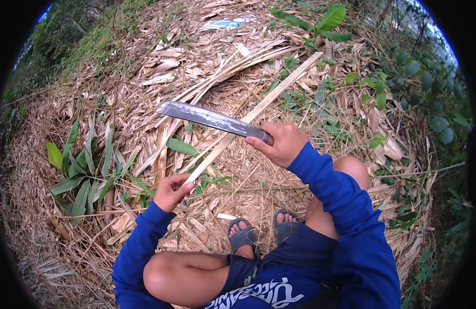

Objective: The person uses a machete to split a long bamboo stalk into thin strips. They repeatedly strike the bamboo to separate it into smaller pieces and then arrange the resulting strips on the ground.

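My left hand (172, 192) is closed round the near end of a long, pale split-bamboo strip (285, 85). The strip slants up and away to the right. In my right hand (282, 145) is a machete (209, 118), gripped by its handle, which the fingers mostly hide. Its broad, dark, worn blade points left and crosses over the strip near the middle. Whether the blade touches the strip I cannot tell.
Dry husks and split strips (238, 64) litter the ground ahead. A leafy green plant (86, 175) grows at the left, and bushes (436, 98) stand at the right. My sandalled feet (243, 234) rest close in front, between my bent knees.
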Motion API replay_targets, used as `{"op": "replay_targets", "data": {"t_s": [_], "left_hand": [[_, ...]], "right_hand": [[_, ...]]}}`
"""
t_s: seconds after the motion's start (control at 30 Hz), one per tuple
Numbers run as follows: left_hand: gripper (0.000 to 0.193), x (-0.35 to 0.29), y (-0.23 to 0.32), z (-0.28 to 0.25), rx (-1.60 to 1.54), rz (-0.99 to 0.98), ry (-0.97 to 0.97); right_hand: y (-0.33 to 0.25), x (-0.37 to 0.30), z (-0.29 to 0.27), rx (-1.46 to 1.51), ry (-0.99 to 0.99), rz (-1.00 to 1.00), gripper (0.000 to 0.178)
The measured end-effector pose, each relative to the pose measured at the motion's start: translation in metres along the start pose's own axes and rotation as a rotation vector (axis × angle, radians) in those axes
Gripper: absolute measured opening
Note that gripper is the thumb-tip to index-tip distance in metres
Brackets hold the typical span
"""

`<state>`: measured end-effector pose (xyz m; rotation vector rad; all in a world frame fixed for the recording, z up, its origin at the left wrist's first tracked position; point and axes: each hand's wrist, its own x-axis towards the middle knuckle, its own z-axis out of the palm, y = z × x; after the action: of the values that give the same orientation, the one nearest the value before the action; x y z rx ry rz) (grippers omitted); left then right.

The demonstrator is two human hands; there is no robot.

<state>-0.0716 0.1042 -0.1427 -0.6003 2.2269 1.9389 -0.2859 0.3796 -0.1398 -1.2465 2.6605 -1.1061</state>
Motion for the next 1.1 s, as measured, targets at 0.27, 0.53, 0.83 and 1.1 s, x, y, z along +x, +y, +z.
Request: {"op": "replay_targets", "data": {"t_s": [0.27,0.53,0.83,1.1], "left_hand": [[0.027,0.013,0.014,0.02,0.143,0.035,0.15],[0.03,0.015,0.016,0.031,0.24,0.133,0.265],[0.027,0.008,0.021,0.043,0.219,0.173,0.279],[0.028,0.003,0.015,0.039,0.365,0.29,0.304]], "right_hand": [[-0.01,-0.006,0.001,-0.058,-0.06,-0.013,0.055],[-0.001,-0.004,0.012,-0.038,0.009,-0.078,0.054],[-0.001,-0.005,0.025,-0.092,0.092,-0.111,0.056],[-0.008,0.006,0.016,-0.164,0.127,-0.014,0.058]]}}
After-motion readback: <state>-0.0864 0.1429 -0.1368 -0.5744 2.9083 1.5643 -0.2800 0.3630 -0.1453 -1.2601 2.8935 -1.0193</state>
